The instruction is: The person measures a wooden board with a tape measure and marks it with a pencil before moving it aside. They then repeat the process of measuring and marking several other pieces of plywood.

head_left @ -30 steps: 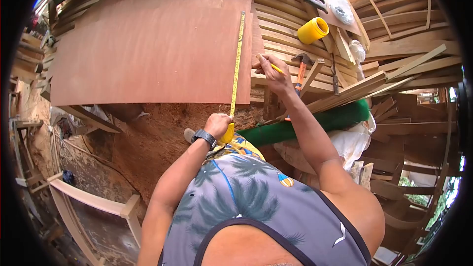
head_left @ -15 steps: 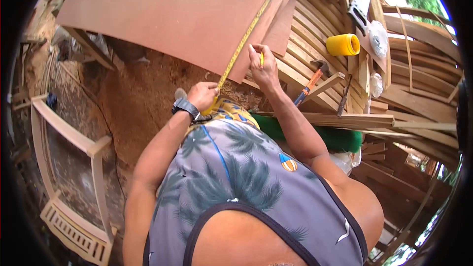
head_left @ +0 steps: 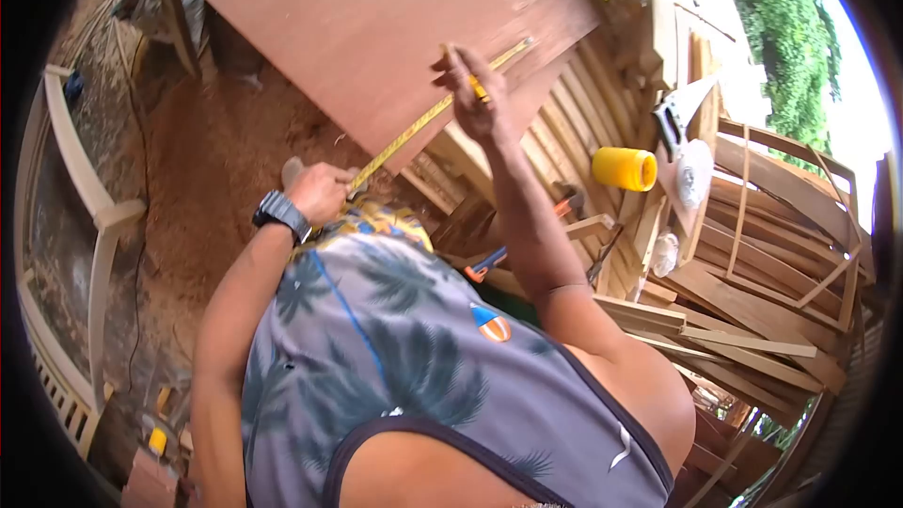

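Observation:
My left hand (head_left: 320,194), with a watch on its wrist, is closed round the near end of a yellow tape measure (head_left: 400,143). The blade is drawn out diagonally over a reddish-brown plywood sheet (head_left: 376,47); its far end lies near the sheet's right side. Above the middle of the blade, my right hand (head_left: 482,111) grips a yellow pencil (head_left: 479,88) between bent fingers and hides part of the tape. The tape's case is mostly hidden by my left hand.
Wooden slats (head_left: 564,103) lie under the sheet's right side. Nearby are a yellow plastic jar (head_left: 624,169), a handsaw (head_left: 670,127) and a hammer (head_left: 489,261) partly behind my right forearm. A wooden chair frame (head_left: 103,226) stands at left; stacked boards (head_left: 752,320) fill the right.
My right hand, still with the pencil, has moved leftward and over the tape. The view has turned, so the sheet and tape lie at a different angle.

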Demonstrator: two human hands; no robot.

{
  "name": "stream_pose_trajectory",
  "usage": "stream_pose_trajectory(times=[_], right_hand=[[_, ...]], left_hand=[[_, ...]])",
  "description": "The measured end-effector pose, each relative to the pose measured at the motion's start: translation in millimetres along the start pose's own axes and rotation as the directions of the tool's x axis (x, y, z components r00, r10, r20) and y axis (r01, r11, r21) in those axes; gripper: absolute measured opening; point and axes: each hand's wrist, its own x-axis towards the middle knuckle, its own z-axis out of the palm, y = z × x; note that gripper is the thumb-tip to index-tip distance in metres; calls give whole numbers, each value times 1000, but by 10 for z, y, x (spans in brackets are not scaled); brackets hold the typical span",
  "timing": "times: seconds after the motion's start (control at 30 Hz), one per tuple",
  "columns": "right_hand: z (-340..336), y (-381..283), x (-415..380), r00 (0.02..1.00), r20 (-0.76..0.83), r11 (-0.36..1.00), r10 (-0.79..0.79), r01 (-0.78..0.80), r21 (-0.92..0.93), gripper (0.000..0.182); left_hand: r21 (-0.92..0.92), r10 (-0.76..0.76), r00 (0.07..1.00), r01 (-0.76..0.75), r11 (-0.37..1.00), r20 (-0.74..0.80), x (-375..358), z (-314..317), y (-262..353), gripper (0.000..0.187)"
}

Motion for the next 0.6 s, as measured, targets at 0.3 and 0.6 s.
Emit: stream_pose_trajectory(times=[0.3,0.6], right_hand=[[24,-290,-45,979,204,987,-4,36,-154,46],[-191,-7,124,919,394,998,-3,29,-60,38]], left_hand=[[-304,-187,978,208,930,97,318,67,176,28],[-176,-72,993,87,981,91,295,206,21,26]])
